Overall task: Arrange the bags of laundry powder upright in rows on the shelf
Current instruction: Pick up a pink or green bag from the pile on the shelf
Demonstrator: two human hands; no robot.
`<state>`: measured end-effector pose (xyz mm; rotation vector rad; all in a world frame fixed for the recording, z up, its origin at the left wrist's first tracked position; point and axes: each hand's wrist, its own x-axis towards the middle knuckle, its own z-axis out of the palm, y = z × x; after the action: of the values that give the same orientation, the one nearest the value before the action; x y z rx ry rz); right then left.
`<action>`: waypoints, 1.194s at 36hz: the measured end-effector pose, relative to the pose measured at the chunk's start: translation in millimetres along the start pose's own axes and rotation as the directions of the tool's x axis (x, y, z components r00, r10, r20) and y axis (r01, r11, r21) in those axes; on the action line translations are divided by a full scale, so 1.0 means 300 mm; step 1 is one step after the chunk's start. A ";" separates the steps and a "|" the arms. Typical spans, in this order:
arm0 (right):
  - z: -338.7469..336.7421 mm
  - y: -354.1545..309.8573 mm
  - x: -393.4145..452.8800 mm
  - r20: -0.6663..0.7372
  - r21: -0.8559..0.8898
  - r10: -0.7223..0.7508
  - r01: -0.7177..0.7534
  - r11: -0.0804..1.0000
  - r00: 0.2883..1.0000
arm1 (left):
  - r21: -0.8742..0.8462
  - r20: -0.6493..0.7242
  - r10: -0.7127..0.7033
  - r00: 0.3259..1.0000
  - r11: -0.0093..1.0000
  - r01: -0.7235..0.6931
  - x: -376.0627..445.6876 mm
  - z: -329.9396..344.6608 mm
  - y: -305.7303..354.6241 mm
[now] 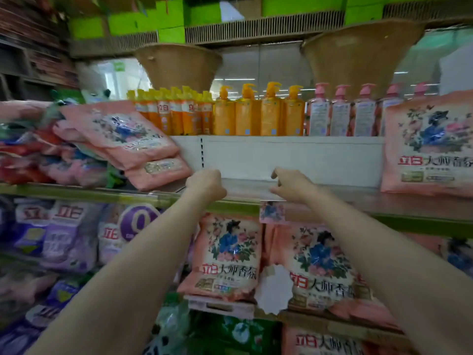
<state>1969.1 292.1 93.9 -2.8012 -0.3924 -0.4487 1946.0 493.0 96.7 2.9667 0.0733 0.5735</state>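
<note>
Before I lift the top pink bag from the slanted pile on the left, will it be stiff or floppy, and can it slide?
The top pink bag probably flexes: its surface sags and wrinkles. It looks full, so perhaps heavy. Its glossy film and tilt over the pile suggest it may slide.

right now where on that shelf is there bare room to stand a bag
The free stretch of the shelf lies between the tilted pile of pink bags on the left and the upright pink bag on the right, just behind the left hand and right hand. Left of the pile it is crowded.
</note>
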 end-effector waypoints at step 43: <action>0.330 -0.831 0.607 -0.070 0.146 -0.377 0.383 0.912 0.924 | 0.102 -0.146 -0.365 0.919 0.919 0.381 0.182 -0.119 -0.865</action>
<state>2085.3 593.5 121.4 -2.5563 -0.9310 -0.5289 1976.8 758.1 117.0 2.9141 0.6983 0.7185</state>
